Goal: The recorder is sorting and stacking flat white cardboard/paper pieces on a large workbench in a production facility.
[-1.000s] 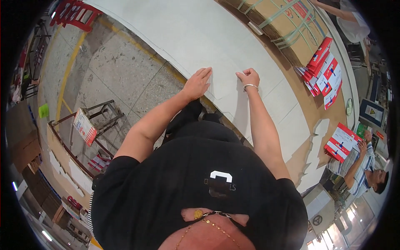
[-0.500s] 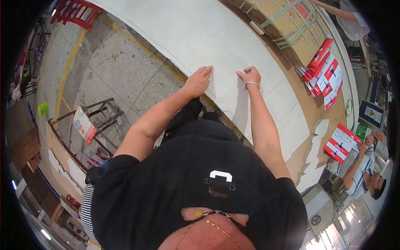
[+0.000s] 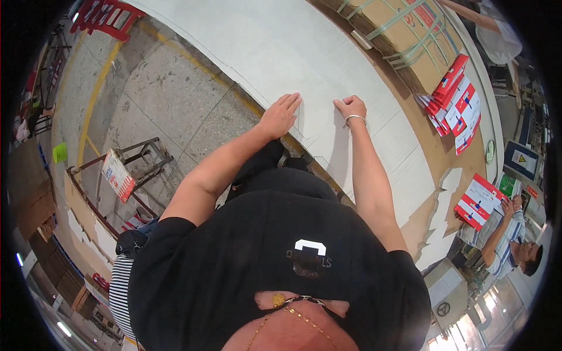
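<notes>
A large pale white sheet (image 3: pixel 246 44) lies in front of me, with sheet edges and corners showing along its left side. My left hand (image 3: pixel 280 117) is at that left edge, fingers stretched out and held together, the fingertips over the sheet. To its right, my right hand (image 3: pixel 355 107) is above the sheet, wearing a thin bracelet. Its fingers are curled in and the thumb points left. Whether anything is inside them is hidden. A gap of bare sheet separates the two hands.
Red-and-white printed cartons (image 3: pixel 459 111) lie on brown board at right, near a strapped brown stack (image 3: pixel 404 35). Another person (image 3: pixel 506 234) holds a red-and-white carton (image 3: pixel 480 202). At left, a metal frame (image 3: pixel 143 161) stands on the concrete floor (image 3: pixel 158 99); a red rack (image 3: pixel 105 17) is beyond.
Both my hands have barely shifted over the sheet. At lower left, the striped sleeve and dark head behind me have moved slightly.
</notes>
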A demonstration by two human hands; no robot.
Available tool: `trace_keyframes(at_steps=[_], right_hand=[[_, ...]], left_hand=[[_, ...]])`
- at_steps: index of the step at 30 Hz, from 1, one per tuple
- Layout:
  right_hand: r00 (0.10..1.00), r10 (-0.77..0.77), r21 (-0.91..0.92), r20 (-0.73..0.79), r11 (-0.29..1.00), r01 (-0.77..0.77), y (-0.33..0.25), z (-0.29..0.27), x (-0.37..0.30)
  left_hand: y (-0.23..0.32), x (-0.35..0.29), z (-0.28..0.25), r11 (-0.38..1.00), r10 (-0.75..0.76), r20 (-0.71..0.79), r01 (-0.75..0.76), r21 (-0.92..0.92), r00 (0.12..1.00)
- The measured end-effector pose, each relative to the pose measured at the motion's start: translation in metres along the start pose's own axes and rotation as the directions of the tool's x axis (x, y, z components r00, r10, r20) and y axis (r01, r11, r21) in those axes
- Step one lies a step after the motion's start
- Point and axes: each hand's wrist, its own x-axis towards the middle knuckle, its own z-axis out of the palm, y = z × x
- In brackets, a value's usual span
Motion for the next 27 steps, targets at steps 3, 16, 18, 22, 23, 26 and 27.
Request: trace_keyframes(at_steps=[3,16,18,22,23,26,27], right_hand=[[0.999,0.026,-0.002,0.033,1.0,-0.026,0.004,-0.001,0.004],[0.993,-0.098,-0.057,-0.062,0.994,0.094,0.014,0.005,0.01],[0.992,-0.106,-0.068,-0.075,0.993,0.101,0.013,0.005,0.01],[0.993,-0.088,-0.072,-0.077,0.994,0.082,0.011,0.005,0.008],[0.993,-0.09,-0.072,-0.075,0.994,0.084,0.009,0.005,0.007],[0.998,-0.045,-0.056,-0.048,0.998,0.043,0.002,0.001,0.0],[0.998,-0.049,-0.055,-0.046,0.997,0.047,0.0,0.002,-0.001]], left_hand=[[0.001,-0.001,0.0,1.0,0.011,-0.005,-0.011,0.015,1.0],[0.005,0.005,0.0,0.997,0.026,0.004,-0.026,0.078,1.0],[0.007,0.005,0.001,0.989,0.032,-0.002,-0.031,0.143,0.999],[0.008,0.005,0.002,0.987,0.019,0.006,-0.02,0.159,1.0],[0.008,0.005,0.002,0.989,0.018,0.0,-0.017,0.146,1.0],[0.007,0.003,0.002,0.99,0.013,0.024,-0.016,0.141,1.0],[0.007,0.003,0.001,0.989,0.011,0.056,-0.019,0.146,0.998]])
